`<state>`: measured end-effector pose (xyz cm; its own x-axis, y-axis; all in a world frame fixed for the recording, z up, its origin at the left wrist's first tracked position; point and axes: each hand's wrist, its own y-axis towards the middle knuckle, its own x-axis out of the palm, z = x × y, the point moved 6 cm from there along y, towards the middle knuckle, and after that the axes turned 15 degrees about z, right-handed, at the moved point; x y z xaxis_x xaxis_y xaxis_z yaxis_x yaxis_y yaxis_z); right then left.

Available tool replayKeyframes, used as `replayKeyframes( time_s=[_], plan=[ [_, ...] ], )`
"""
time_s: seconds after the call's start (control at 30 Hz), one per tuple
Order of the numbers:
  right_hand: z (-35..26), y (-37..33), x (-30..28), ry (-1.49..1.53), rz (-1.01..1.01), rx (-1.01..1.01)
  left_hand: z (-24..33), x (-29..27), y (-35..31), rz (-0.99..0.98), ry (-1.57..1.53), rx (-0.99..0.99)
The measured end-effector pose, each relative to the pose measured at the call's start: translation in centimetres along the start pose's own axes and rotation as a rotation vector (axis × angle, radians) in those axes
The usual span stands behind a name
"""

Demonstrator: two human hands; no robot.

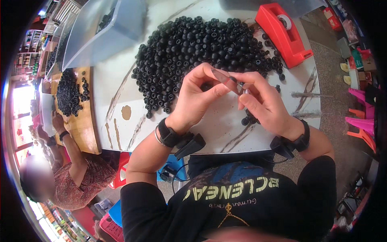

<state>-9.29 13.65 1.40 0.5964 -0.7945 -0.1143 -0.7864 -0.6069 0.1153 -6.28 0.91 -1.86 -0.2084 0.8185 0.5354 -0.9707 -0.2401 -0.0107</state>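
Before my chest, above the near edge of the heap, both hands meet fingertip to fingertip. My left hand (197, 96) is closed in a pinch on a small black cap (233, 80), mostly hidden by the fingers. Against it, my right hand (264, 104) pinches too; a pale, shiny bit (245, 92) shows at its thumb, too small to name. Beyond the hands spreads a big heap of round black caps (193, 48), many with their hollow sides up. A few loose caps (250, 118) lie beneath my right hand.
A red tape dispenser (288, 40) stands right of the heap on the marbled white table (121, 101). Two thin metal tools (308, 95) lie at its right edge. A translucent bin (96, 44) stands at far left. A person (76, 173) works at a wooden table (86, 125) with more black parts.
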Motion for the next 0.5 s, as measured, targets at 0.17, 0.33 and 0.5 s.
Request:
replayKeyframes(
  time_s=[0.17,0.33,0.5],
  plan=[
    [0.0,0.1,0.1,-0.01,0.006,-0.017,0.0,0.0,0.0,-0.001,-0.001,0.002],
    [0.8,-0.2,0.1,0.047,-0.014,0.029,-0.1,0.0,0.0,-0.025,-0.019,-0.019],
    [0.8,-0.1,0.2,0.105,-0.021,0.083,0.0,-0.2,-0.1,0.0,0.055,-0.063]
  ],
)
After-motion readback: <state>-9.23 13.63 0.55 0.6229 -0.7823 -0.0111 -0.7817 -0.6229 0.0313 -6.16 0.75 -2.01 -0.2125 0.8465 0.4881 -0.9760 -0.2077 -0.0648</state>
